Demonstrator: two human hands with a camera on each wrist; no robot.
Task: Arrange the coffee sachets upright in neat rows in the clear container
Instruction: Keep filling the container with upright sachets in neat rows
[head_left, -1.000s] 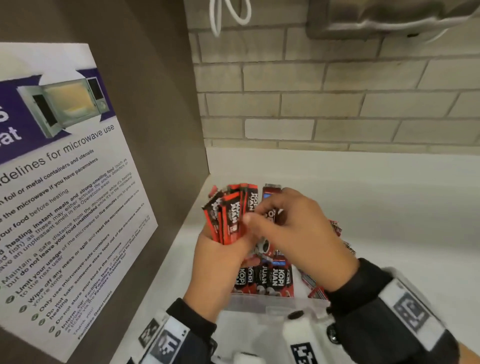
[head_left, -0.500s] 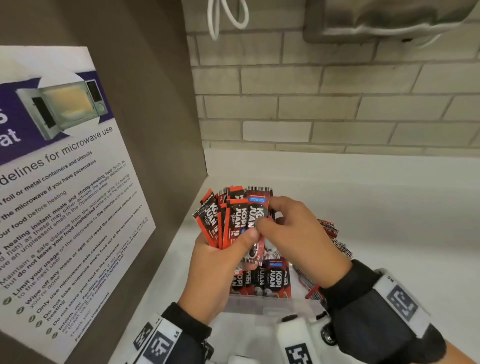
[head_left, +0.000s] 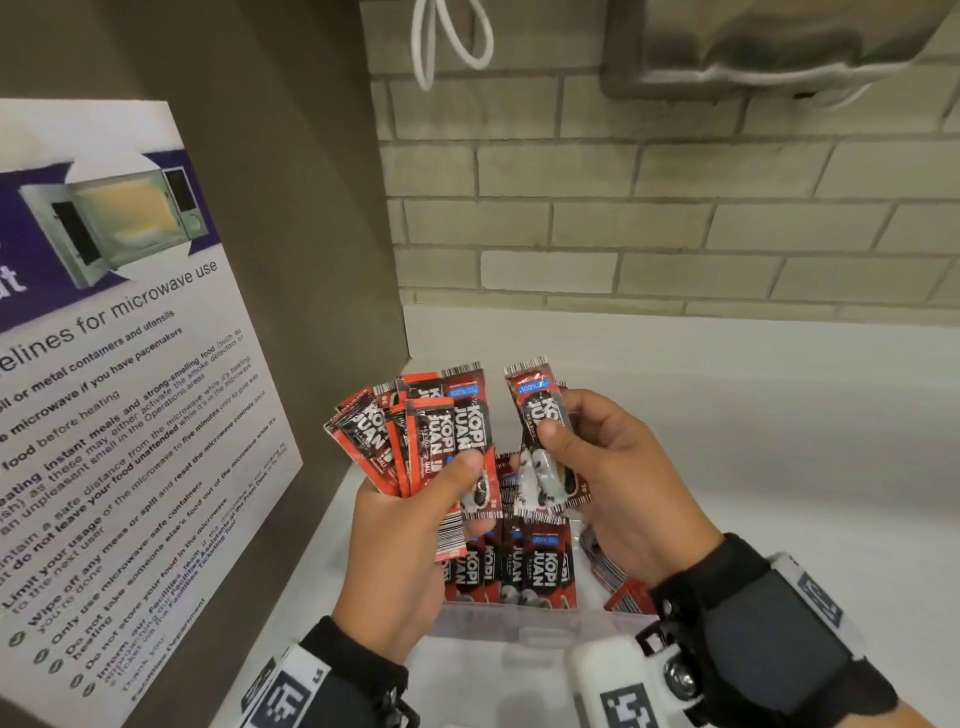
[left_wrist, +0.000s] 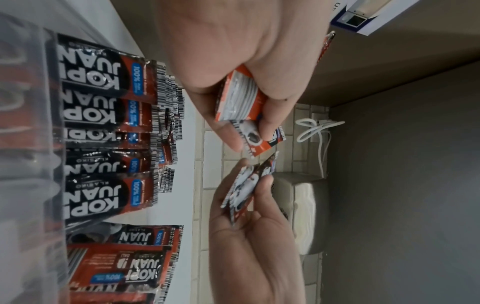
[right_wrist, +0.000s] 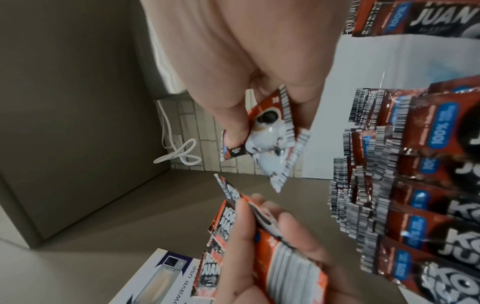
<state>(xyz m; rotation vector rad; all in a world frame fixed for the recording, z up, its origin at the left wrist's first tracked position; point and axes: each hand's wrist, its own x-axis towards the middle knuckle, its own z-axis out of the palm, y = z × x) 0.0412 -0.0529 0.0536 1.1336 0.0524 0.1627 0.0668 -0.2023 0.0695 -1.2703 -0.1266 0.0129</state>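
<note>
My left hand grips a fanned bundle of red and black coffee sachets above the clear container. Just to its right, my right hand pinches what look like two sachets between thumb and fingers, a small gap from the bundle. Upright sachets stand in a row along the container's near wall. In the left wrist view the left hand holds the bundle and the row shows behind the clear wall. The right wrist view shows the right hand pinching a sachet.
A brown cabinet side with a microwave-guidelines poster stands close on the left. Behind is a brick wall with a white cable loop and a steel dispenser. More sachets lie loose at the container's right. The white counter runs right.
My right hand has drawn away to the right from the bundle, taking sachets with it. The left hand keeps the fanned bundle at about the same height.
</note>
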